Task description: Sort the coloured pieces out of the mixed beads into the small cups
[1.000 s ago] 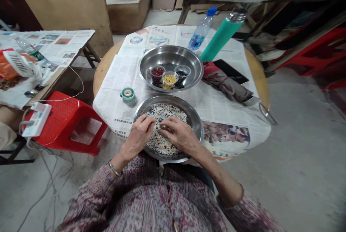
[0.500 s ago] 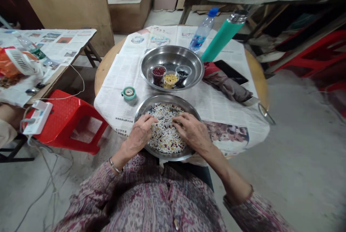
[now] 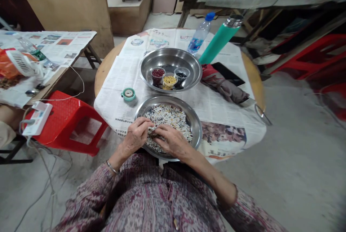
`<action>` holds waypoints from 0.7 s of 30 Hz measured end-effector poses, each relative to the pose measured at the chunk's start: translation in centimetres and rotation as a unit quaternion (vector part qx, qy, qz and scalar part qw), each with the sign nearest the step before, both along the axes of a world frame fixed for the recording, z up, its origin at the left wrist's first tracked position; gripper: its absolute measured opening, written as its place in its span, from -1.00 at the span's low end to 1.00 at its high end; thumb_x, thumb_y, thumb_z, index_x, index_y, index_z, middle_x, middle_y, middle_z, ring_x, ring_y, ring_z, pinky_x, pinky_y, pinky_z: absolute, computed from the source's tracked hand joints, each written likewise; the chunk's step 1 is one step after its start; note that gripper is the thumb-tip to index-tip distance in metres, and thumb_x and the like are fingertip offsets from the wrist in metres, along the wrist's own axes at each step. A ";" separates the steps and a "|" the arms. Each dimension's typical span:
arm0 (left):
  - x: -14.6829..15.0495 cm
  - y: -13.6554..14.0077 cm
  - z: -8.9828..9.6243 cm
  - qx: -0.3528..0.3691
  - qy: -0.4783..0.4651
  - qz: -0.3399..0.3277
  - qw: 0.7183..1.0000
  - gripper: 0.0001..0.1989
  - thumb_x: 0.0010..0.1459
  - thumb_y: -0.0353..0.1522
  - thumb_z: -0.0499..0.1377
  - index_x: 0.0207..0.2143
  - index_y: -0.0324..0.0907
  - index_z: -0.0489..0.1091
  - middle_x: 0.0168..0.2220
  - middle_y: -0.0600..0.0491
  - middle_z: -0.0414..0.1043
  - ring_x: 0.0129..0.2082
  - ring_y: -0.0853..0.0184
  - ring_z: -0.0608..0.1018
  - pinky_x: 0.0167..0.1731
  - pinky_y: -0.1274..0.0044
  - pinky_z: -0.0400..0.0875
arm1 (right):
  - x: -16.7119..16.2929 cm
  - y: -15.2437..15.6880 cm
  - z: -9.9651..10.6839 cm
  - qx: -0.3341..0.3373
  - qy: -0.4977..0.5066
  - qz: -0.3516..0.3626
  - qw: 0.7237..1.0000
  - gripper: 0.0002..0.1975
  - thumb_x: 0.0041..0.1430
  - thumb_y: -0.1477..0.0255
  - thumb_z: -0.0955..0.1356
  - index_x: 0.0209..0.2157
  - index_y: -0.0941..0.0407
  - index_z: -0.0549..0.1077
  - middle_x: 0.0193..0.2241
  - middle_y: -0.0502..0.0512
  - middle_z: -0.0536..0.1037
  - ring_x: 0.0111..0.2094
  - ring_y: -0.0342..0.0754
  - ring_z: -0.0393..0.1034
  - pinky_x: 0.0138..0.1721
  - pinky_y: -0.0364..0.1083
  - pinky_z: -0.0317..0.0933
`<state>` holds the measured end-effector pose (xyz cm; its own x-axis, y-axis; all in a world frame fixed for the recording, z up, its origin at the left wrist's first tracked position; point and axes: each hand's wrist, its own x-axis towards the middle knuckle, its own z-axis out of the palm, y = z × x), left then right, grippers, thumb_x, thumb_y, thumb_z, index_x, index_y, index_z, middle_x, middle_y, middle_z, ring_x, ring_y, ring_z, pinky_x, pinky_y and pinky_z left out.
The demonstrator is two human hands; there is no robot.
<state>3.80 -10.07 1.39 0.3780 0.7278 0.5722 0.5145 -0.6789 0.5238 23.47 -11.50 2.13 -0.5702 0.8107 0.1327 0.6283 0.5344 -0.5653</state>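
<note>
A shallow steel pan (image 3: 198,131) on the near edge of the round table holds white grains (image 3: 173,118) mixed with dark, red and yellow beans. My left hand (image 3: 137,131) is over the pan's left rim, its thumb and fingers pinched together; what they hold, if anything, is too small to make out. Reaching across the grains, my right hand (image 3: 173,141) has its fingers and thumb apart, tips close to the left hand. Behind stands a larger steel basin (image 3: 173,54) with clear cups of red beans (image 3: 158,74), yellow beans (image 3: 169,80) and black beans (image 3: 181,75).
Newspaper (image 3: 113,80) covers the table. A green tape roll (image 3: 128,94) lies at left. At right are a water bottle (image 3: 200,33), a green thermos (image 3: 221,40), a folded umbrella (image 3: 225,86) and a dark tablet (image 3: 229,74). A red stool (image 3: 67,116) holds a power strip (image 3: 38,118).
My right hand has moved left and nearer to me across the grains, close to my left hand. The left hand has shifted slightly left. Grains now sit more bunched, baring pan at the right.
</note>
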 end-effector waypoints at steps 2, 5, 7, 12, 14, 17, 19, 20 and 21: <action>0.0 0.0 -0.1 -0.003 -0.001 0.007 1.000 -0.70 0.33 -0.56 -0.04 -0.15 -0.18 0.46 -0.16 -0.06 0.49 -0.12 0.29 0.53 -0.05 0.38 0.50 | -0.9 0.2 -0.2 0.030 0.000 0.027 0.999 -0.85 0.24 0.45 0.38 -0.15 0.06 0.52 -0.07 0.16 0.53 0.01 0.06 0.38 0.02 0.08 0.36; 0.2 -0.1 0.1 -0.001 0.008 0.011 1.000 -0.70 0.34 -0.55 -0.05 -0.15 -0.18 0.46 -0.16 -0.05 0.49 -0.12 0.28 0.53 -0.04 0.38 0.49 | -1.4 0.9 -0.4 0.065 -0.034 0.025 0.997 -0.82 0.25 0.42 0.38 -0.11 0.08 0.53 -0.04 0.20 0.51 0.01 0.11 0.34 0.02 0.12 0.36; 0.2 0.0 0.2 0.002 0.012 0.010 1.000 -0.71 0.34 -0.55 -0.04 -0.16 -0.19 0.46 -0.17 -0.05 0.49 -0.12 0.28 0.52 -0.04 0.39 0.49 | -1.0 1.7 -0.4 0.081 -0.064 -0.008 0.995 -0.81 0.29 0.42 0.34 -0.10 0.08 0.54 -0.08 0.21 0.52 -0.03 0.11 0.35 0.00 0.12 0.36; 0.3 0.3 0.1 -0.009 0.009 0.014 1.000 -0.70 0.30 -0.58 -0.03 -0.17 -0.18 0.47 -0.17 -0.04 0.49 -0.13 0.28 0.52 -0.05 0.37 0.49 | 2.1 3.7 -0.7 0.109 -0.092 -0.135 0.981 -0.80 0.31 0.40 0.30 -0.16 0.06 0.57 -0.12 0.23 0.52 -0.03 0.15 0.33 -0.01 0.12 0.33; 0.4 0.5 -0.2 -0.014 0.000 0.016 1.000 -0.68 0.28 -0.60 -0.03 -0.17 -0.18 0.47 -0.17 -0.04 0.48 -0.13 0.29 0.52 -0.05 0.37 0.49 | 3.5 4.1 -1.0 0.111 -0.089 -0.169 0.975 -0.77 0.30 0.41 0.29 -0.14 0.08 0.57 -0.11 0.26 0.52 -0.02 0.17 0.33 0.00 0.14 0.32; 0.4 0.7 -0.5 -0.021 -0.006 0.010 1.000 -0.66 0.25 -0.64 -0.03 -0.17 -0.18 0.46 -0.16 -0.03 0.47 -0.14 0.31 0.52 -0.06 0.39 0.50 | 4.7 4.1 -1.5 0.107 -0.075 -0.195 0.972 -0.73 0.29 0.39 0.28 -0.07 0.11 0.55 -0.09 0.28 0.52 0.00 0.19 0.33 0.03 0.17 0.31; 0.4 0.8 -0.6 -0.021 -0.003 0.008 1.000 -0.64 0.22 -0.66 -0.03 -0.17 -0.18 0.46 -0.16 -0.02 0.47 -0.13 0.31 0.51 -0.07 0.38 0.50 | 4.6 3.9 -1.8 0.097 -0.057 -0.194 0.974 -0.72 0.29 0.37 0.28 -0.05 0.10 0.54 -0.09 0.26 0.53 0.00 0.17 0.35 0.05 0.17 0.31; 0.5 0.9 -0.6 -0.018 -0.002 0.008 1.000 -0.63 0.21 -0.67 -0.03 -0.17 -0.17 0.46 -0.16 -0.02 0.47 -0.13 0.30 0.50 -0.06 0.38 0.50 | 4.3 3.7 -1.9 0.091 -0.043 -0.191 0.976 -0.73 0.29 0.36 0.29 -0.05 0.09 0.54 -0.09 0.24 0.53 0.00 0.15 0.36 0.05 0.15 0.31; 0.5 0.9 -0.6 -0.013 -0.001 0.010 1.000 -0.63 0.20 -0.68 -0.03 -0.18 -0.17 0.46 -0.16 -0.01 0.47 -0.12 0.30 0.50 -0.05 0.36 0.49 | 3.9 3.5 -1.9 0.083 -0.030 -0.184 0.979 -0.74 0.29 0.36 0.30 -0.07 0.08 0.54 -0.10 0.22 0.54 -0.01 0.13 0.37 0.06 0.14 0.32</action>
<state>4.27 -9.18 0.81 0.3620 0.7502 0.5533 0.5260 -0.6544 0.5432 27.33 -7.95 0.20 -0.2536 0.9330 0.2553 0.8248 0.3465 -0.4469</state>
